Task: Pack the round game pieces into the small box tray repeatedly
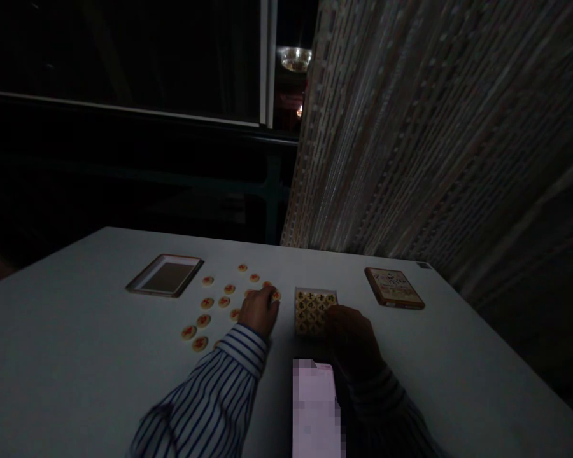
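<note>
My left hand [259, 312] reaches over loose Chinese chess pieces, its thumb and fingers closed around a round wooden piece [276, 296] with a red character. More red-marked pieces [207, 303] lie scattered beside and beyond it. Right of that hand stands a small clear tray [316, 290] filled with rows of pieces bearing dark characters [311, 305]. My right hand [353, 334] is closed at the tray's right edge, covering part of it. Its fingertips are dark and partly hidden.
An open shallow box half [169, 278] lies at the left back of the white table [86, 356]. A printed box lid [394, 287] lies at the right. A phone with a blurred screen [315, 407] is near the front. Beyond the table hang string curtains [386, 127].
</note>
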`<state>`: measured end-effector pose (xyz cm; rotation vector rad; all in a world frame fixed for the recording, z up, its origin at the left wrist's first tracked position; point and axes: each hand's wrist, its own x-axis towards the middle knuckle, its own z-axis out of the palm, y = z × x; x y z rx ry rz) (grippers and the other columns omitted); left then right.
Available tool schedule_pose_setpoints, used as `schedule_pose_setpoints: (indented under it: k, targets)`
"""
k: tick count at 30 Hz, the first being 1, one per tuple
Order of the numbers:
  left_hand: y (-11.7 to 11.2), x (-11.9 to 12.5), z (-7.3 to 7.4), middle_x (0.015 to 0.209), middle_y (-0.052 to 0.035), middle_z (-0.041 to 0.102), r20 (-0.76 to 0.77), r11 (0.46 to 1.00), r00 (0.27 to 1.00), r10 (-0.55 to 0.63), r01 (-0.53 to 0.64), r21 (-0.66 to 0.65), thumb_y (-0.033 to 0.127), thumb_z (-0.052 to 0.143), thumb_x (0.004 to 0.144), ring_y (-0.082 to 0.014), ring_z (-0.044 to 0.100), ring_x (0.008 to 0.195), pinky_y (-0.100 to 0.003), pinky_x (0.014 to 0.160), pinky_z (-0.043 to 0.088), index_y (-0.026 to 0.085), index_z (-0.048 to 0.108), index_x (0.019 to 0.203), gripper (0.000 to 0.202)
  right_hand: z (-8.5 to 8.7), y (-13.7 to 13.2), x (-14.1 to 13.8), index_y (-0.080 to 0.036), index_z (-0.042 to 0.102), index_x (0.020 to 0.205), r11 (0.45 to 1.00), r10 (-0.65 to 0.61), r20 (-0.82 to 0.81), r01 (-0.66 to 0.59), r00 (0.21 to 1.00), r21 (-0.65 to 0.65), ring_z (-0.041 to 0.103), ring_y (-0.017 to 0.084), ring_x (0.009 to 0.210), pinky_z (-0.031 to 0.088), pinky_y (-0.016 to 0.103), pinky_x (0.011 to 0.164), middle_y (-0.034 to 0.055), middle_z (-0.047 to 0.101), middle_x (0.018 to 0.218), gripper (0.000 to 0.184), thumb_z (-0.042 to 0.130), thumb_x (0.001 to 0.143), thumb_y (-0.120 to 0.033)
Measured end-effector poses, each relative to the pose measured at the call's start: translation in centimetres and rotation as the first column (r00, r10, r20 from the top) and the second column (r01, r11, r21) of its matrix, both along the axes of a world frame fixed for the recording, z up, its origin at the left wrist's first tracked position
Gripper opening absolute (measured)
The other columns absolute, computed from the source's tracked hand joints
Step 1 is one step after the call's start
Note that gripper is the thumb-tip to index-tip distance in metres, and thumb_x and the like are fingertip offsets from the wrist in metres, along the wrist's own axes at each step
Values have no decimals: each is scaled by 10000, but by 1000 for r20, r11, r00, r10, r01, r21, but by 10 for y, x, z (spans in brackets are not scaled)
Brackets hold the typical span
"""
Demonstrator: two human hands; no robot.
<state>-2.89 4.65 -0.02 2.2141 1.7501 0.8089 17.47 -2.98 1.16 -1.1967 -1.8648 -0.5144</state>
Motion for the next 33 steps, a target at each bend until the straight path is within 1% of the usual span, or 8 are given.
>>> schedule_pose_setpoints:
  k: [2,4,7,12,16,21,26,33]
  targets:
    - [2,0,-2,921,-88,637,-6,1000,1000,2,-2,22,271,477,755,-216,554,898,-318,805,405,182,559,1002,275,4,-1,-1,-171,601,861,999,25,-7,-25,1000,33,583,166,745,477,309,668,72,650,802,191,440,807,-260]
    - [3,1,-3,891,-84,639,-14,999,1000,-8,9,52,275,465,765,-213,558,870,-315,792,405,183,563,981,255,9,-2,-4,-163,599,851,998,60,-14,-60,998,37,588,160,726,486,298,657,72,648,782,158,469,792,-229]
    - [3,2,-3,853,-79,638,-35,997,999,-9,12,79,270,456,771,-213,559,842,-313,775,407,188,567,959,233,12,-3,-5,-162,597,854,996,71,-19,-70,997,56,592,161,720,496,295,642,71,648,775,130,504,771,-199]
    - [3,3,-2,830,-78,636,-51,996,999,-15,19,84,251,460,766,-216,558,829,-315,769,409,187,568,947,220,11,-3,0,-161,605,844,997,77,-33,-77,996,3,598,165,740,505,298,645,74,648,778,124,516,762,-191]
    - [3,3,-1,854,-74,640,-30,996,999,-23,26,81,248,451,772,-209,559,839,-316,783,407,189,572,962,233,7,-1,4,-171,612,856,998,66,-60,-66,996,4,596,165,751,507,308,664,73,650,801,137,520,760,-202]
    - [2,2,0,888,-74,643,14,993,999,-35,33,115,255,420,790,-200,567,832,-317,781,415,181,578,966,247,-1,2,8,-167,612,849,999,51,-70,-52,996,-2,591,171,756,507,321,665,78,649,808,128,529,753,-184]
    - [3,2,-1,956,-79,637,79,988,996,-27,14,155,275,417,794,-204,570,889,-325,805,425,167,564,1017,288,-2,2,10,-185,605,873,998,43,-69,-45,997,-33,591,167,759,510,323,669,67,648,820,142,517,762,-199]
    - [-1,2,4,1015,-72,618,225,992,974,2,-29,119,298,450,774,-193,570,926,-313,823,440,171,558,1021,298,-2,1,11,-187,612,867,996,36,-72,-41,997,-75,590,165,772,507,321,683,65,650,824,141,513,769,-212]
